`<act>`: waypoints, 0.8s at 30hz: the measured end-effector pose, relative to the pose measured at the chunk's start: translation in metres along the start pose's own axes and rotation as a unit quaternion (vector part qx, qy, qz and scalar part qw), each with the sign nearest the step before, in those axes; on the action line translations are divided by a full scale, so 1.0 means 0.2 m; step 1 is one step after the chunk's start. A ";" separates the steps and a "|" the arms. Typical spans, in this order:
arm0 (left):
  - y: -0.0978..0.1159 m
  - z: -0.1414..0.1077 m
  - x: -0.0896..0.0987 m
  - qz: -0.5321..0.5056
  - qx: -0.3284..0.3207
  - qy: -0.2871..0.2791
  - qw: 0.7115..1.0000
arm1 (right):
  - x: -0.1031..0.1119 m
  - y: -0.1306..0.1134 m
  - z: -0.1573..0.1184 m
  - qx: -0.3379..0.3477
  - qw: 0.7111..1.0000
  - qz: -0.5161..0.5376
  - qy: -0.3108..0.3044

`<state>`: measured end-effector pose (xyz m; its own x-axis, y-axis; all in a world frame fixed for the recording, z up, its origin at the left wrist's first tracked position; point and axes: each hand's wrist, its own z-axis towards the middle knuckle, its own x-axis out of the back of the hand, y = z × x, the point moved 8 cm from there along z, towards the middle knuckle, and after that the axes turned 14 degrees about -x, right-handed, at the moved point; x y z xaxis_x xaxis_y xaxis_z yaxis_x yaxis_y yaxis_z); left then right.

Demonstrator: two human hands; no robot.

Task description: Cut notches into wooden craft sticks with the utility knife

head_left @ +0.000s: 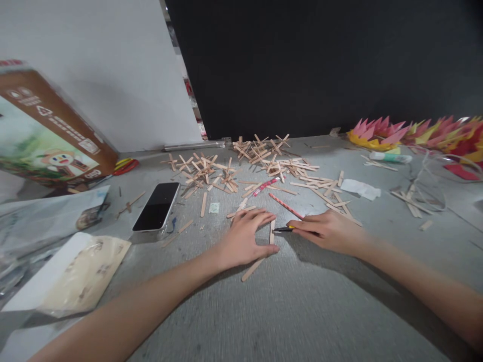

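On the desk [211, 311], the left hand [243, 236] holds a wooden stick [272, 234] between thumb and fingers, while the right hand [334, 231], just right of that stick, grips a tool [284, 229] with its dark tip at the stick. Well left of the stick are a phone [156, 207] and a box [49, 130]; beyond it spreads a heap of sticks [206, 171], and paper flowers [381, 133] sit far to its right.
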<state>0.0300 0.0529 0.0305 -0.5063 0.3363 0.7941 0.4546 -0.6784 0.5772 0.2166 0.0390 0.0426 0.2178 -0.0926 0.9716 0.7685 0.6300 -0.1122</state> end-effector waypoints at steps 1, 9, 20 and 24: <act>0.00 0.00 0.00 0.000 0.001 -0.001 1.000 | 0.00 0.00 0.00 -0.002 1.000 0.001 -0.001; 0.00 0.00 0.00 0.001 0.006 0.004 1.000 | 0.01 -0.04 -0.01 0.017 0.996 -0.080 -0.026; -0.01 0.00 0.00 0.003 0.004 0.004 1.000 | 0.01 -0.07 0.02 -0.085 0.989 -0.046 -0.108; -0.01 0.00 0.00 0.007 -0.004 0.008 1.000 | 0.00 -0.08 0.02 -0.113 0.981 -0.064 -0.141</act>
<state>0.0298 0.0549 0.0291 -0.5125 0.3160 0.7984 0.4564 -0.6874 0.5650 0.2021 0.0323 0.0443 -0.0399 0.0774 0.9962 0.8994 0.4371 0.0020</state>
